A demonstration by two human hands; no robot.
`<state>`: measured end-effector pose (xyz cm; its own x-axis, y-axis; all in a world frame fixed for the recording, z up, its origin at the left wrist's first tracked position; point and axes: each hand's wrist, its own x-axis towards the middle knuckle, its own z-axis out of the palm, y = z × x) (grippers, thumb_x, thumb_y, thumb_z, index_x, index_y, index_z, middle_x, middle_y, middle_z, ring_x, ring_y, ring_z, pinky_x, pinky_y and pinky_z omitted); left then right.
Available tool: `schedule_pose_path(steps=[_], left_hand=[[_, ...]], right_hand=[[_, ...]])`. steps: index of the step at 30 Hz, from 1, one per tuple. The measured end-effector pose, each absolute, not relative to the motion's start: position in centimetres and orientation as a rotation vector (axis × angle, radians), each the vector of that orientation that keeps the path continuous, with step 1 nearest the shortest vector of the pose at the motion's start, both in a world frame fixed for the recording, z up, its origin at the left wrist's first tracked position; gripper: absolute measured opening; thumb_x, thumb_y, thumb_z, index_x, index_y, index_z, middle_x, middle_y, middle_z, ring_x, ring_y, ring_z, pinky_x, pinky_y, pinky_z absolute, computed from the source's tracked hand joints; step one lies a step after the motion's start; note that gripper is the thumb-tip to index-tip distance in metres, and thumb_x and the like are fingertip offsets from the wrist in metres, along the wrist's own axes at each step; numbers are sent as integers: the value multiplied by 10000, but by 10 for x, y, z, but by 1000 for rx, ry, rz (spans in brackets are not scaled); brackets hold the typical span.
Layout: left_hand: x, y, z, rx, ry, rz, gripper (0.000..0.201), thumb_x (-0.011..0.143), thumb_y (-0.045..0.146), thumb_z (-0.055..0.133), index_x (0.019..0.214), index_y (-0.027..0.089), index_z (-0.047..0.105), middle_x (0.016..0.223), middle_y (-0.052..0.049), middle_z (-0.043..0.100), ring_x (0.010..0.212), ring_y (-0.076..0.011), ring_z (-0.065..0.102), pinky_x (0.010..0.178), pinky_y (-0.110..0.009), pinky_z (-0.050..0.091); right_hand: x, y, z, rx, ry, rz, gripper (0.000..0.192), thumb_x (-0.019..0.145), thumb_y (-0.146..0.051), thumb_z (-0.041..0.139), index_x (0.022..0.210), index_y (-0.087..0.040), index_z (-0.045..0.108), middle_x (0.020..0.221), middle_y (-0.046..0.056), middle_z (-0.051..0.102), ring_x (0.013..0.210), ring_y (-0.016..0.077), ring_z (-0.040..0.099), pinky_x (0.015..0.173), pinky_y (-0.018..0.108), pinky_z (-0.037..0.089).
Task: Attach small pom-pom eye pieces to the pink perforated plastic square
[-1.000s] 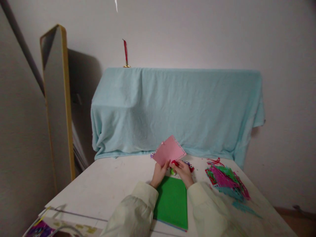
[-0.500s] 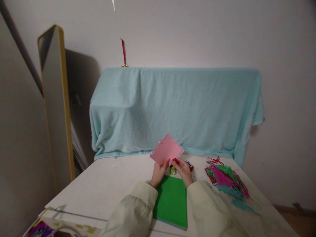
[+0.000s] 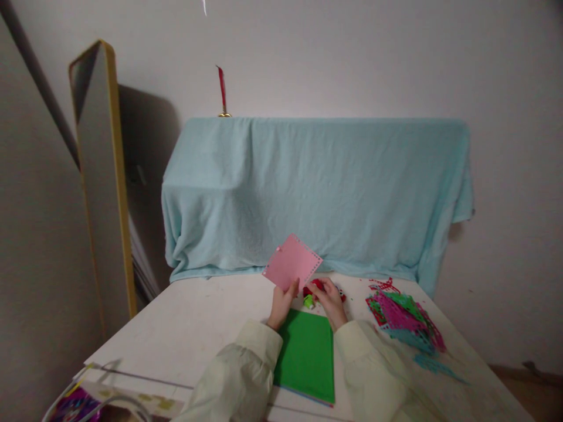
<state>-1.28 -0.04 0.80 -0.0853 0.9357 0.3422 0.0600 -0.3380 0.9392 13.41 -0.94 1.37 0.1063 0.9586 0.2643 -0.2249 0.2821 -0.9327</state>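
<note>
Mirror [image 3: 99,176], tall, gold-framed, leaning against the wall at the left of the frame. Bag [image 3: 83,398], with purple and yellow print, at the lower left corner, on the near edge of the tabletop [image 3: 189,328]. Tabletop white, filling the lower half of the frame.

Left hand [image 3: 280,305], just left of centre, sleeve pale cream; grip closed on the lower corner of the pink card [image 3: 292,268], thumb in front. Pink card square, with a punched border along its edges, held tilted like a diamond, raised clear of the tabletop, in front of the blue cloth [image 3: 316,193].

Green sheets [image 3: 308,354], a flat stack lying on the tabletop between the two forearms, near the bottom centre of the frame.

Right hand [image 3: 328,300], just right of centre, beside the left hand; fingers curled together over a small red punch [image 3: 315,286] resting on the tabletop; whether the grip is clamped on it cannot be told. Small green piece [image 3: 309,302] just below the punch, touching the far edge of the green sheets.

Paper cut-outs [image 3: 402,319], a loose heap of pink, green, red and teal lattice scraps, on the tabletop at the right, well apart from the hands.

Blue cloth draped over a long piece of furniture behind the tabletop, across the middle of the frame. Red ribbon [image 3: 222,88] standing upright above its upper left corner.
</note>
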Motion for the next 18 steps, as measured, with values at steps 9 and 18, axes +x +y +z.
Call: schedule_pose_path(steps=[9,18], left_hand=[[-11,2,7,1426,1094,1547,447,790,567,536,676,139,589,591,-7,566,557,-129,521,544,-244,414],[-9,1,7,1481,1087,1530,436,798,551,535,671,137,586,578,-1,558,554,-126,522,547,-235,404]], right_hand=[[133,-7,6,-884,-1201,1138,414,622,-426,784,880,-167,589,791,49,670,558,135,574,468,232,411],[131,-11,12,-886,-1211,1135,407,588,-396,810,851,-174,594,841,75,684,742,198,634,557,255,469]])
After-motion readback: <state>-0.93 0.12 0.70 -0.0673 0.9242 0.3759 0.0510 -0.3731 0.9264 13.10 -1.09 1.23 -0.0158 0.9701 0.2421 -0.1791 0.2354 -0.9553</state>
